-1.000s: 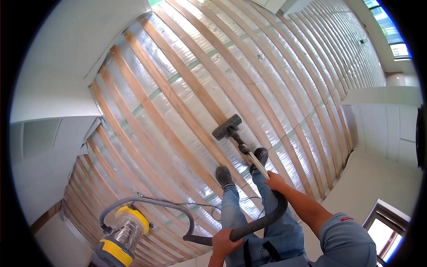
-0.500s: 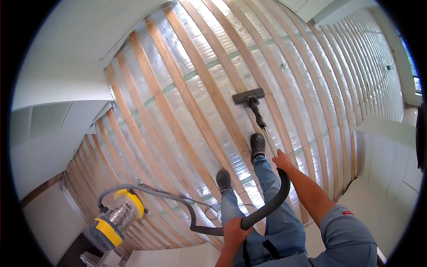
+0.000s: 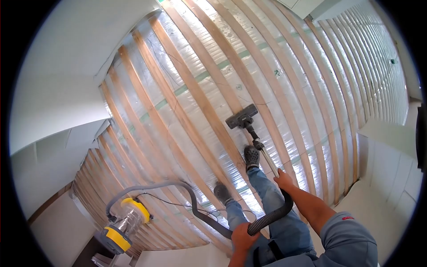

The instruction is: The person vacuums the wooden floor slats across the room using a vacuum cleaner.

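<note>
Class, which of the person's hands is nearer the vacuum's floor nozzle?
Right: the right hand grips the wand leading to the floor nozzle; the left hand is farther back, around the hose.

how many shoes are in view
2. The right shoe is just below the floor head in the picture; the left shoe is lower, nearer the vacuum canister. None seems hidden.

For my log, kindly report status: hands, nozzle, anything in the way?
Right hand on wand, left hand on hose. Nozzle over battens. Cord near left leg, possible snag.
</note>
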The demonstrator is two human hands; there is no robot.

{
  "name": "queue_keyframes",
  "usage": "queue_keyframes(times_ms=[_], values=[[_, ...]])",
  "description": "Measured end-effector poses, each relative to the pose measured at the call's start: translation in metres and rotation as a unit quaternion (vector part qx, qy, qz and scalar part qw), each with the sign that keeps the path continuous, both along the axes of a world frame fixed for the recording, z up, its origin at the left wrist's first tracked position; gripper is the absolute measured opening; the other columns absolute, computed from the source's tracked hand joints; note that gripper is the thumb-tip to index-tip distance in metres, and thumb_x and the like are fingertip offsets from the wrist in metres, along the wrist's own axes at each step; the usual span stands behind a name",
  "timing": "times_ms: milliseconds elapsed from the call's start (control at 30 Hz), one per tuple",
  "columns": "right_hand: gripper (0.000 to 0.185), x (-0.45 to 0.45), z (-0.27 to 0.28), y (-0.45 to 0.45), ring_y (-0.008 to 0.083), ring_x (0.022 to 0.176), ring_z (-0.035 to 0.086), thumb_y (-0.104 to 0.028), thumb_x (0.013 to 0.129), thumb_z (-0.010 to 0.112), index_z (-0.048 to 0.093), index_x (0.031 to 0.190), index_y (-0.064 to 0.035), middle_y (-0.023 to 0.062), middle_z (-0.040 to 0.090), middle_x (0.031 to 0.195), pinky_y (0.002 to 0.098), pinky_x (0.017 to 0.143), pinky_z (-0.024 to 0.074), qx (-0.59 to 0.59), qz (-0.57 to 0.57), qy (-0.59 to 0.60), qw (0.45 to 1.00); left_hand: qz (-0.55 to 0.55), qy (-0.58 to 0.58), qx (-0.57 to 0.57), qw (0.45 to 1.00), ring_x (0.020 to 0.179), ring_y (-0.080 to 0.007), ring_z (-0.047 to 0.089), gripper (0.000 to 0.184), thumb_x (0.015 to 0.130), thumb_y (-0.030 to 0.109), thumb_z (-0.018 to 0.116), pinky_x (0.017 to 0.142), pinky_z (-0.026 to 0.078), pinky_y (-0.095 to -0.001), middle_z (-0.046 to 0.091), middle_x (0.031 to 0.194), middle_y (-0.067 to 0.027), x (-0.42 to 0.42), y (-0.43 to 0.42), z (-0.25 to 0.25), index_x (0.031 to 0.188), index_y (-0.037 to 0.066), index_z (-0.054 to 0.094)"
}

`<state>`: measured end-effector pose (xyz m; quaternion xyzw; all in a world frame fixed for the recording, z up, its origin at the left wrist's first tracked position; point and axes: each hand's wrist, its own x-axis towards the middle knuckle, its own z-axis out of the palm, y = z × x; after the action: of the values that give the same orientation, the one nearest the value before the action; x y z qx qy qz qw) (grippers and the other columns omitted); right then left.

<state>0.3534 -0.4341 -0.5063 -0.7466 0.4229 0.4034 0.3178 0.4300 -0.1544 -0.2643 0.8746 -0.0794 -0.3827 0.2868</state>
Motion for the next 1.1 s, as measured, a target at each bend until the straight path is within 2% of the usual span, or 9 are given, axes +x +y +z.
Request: queue_keyframes(times_ms=[167, 400, 533, 667, 700, 833, 967, 1000, 1100], values=[[0.052, 0.094, -0.042, -0.021, 0.0461, 0.1, 0.066, -0.034, 0.087, 0.068, 0.051, 0.126, -0.0032, 0.0276, 0.069, 0.102, 0.0549, 0.087, 0.0515, -0.008, 0.002, -0.077, 0.997, -0.016, -0.025, 0.02, 0.999, 0.082, -0.0339, 0.067, 0.041, 0.064, 0.032, 0.087, 0.071, 0.054, -0.0456, 0.068, 0.085, -0.0108, 0.034, -0.013, -0.011, 0.093, 0.009, 0.069], [0.048, 0.274, -0.059, -0.049, 0.043, 0.109, 0.065, -0.035, 0.085, 0.071, 0.058, 0.118, -0.0031, 0.0248, 0.07, 0.11, 0.0508, 0.093, 0.0513, 0.009, -0.029, -0.083, 0.996, 0.118, -0.088, 0.042, 0.988, 0.084, -0.0326, 0.066, 0.048, 0.067, 0.024, 0.089, 0.075, 0.052, -0.0425, 0.066, 0.091, -0.0125, 0.092, -0.047, -0.008, 0.101, 0.004, 0.063], [0.048, 0.292, -0.056, -0.051, 0.0444, 0.111, 0.063, -0.035, 0.084, 0.072, 0.058, 0.117, -0.0026, 0.0261, 0.068, 0.114, 0.0498, 0.095, 0.0506, 0.016, -0.039, -0.08, 0.996, 0.222, -0.033, 0.031, 0.974, 0.083, -0.0353, 0.065, 0.047, 0.066, 0.025, 0.09, 0.074, 0.052, -0.0432, 0.063, 0.087, -0.0136, 0.114, -0.065, -0.009, 0.098, 0.002, 0.064], [0.07, 0.232, -0.093, -0.054, 0.0404, 0.109, 0.066, -0.033, 0.083, 0.074, 0.05, 0.139, -0.0006, 0.0256, 0.067, 0.116, 0.0462, 0.092, 0.0502, 0.139, -0.132, -0.213, 0.958, 0.17, -0.038, 0.023, 0.984, 0.083, -0.0351, 0.068, 0.048, 0.066, 0.028, 0.09, 0.075, 0.053, -0.0436, 0.068, 0.088, -0.0146, 0.153, -0.064, -0.011, 0.1, 0.004, 0.068], [0.076, 0.246, -0.061, -0.058, 0.0371, 0.105, 0.067, -0.032, 0.083, 0.074, 0.044, 0.146, -0.0009, 0.0245, 0.068, 0.112, 0.0452, 0.09, 0.0504, 0.173, -0.154, -0.199, 0.952, 0.175, -0.038, 0.019, 0.984, 0.083, -0.0351, 0.068, 0.048, 0.066, 0.028, 0.09, 0.075, 0.053, -0.0436, 0.068, 0.088, -0.0146, 0.167, -0.062, -0.014, 0.1, 0.004, 0.068], [0.06, 0.278, -0.083, -0.047, 0.044, 0.102, 0.067, -0.033, 0.09, 0.067, 0.052, 0.137, 0.0023, 0.0298, 0.068, 0.108, 0.0488, 0.089, 0.051, 0.109, -0.128, -0.175, 0.97, 0.196, -0.009, 0.017, 0.98, 0.085, -0.0348, 0.07, 0.051, 0.063, 0.031, 0.091, 0.075, 0.055, -0.0436, 0.07, 0.088, -0.0144, 0.225, -0.042, -0.038, 0.101, 0.005, 0.069], [0.05, 0.417, -0.078, -0.056, 0.0463, 0.102, 0.066, -0.034, 0.093, 0.063, 0.056, 0.125, 0.0038, 0.0307, 0.068, 0.105, 0.051, 0.089, 0.0505, 0.054, -0.102, -0.205, 0.972, 0.162, 0.029, 0.024, 0.986, 0.089, -0.0318, 0.069, 0.049, 0.067, 0.027, 0.09, 0.08, 0.053, -0.0412, 0.069, 0.094, -0.0129, 0.323, -0.028, -0.046, 0.103, 0.004, 0.066], [0.046, 0.481, -0.045, -0.061, 0.0478, 0.1, 0.065, -0.033, 0.093, 0.061, 0.057, 0.12, 0.004, 0.0308, 0.068, 0.103, 0.0517, 0.088, 0.0501, 0.123, -0.181, -0.14, 0.966, 0.167, 0.013, 0.035, 0.985, 0.088, -0.0316, 0.068, 0.049, 0.067, 0.026, 0.091, 0.08, 0.053, -0.0413, 0.069, 0.094, -0.013, 0.352, -0.032, -0.041, 0.102, 0.004, 0.066], [0.043, 0.613, -0.082, -0.068, 0.0456, 0.097, 0.066, -0.033, 0.092, 0.061, 0.06, 0.113, 0.005, 0.0309, 0.068, 0.101, 0.0509, 0.089, 0.0493, 0.044, -0.095, -0.243, 0.964, 0.204, -0.03, 0.039, 0.978, 0.087, -0.0342, 0.067, 0.051, 0.065, 0.03, 0.092, 0.077, 0.052, -0.0448, 0.068, 0.093, -0.0139, 0.421, -0.04, -0.049, 0.101, 0.004, 0.067]])
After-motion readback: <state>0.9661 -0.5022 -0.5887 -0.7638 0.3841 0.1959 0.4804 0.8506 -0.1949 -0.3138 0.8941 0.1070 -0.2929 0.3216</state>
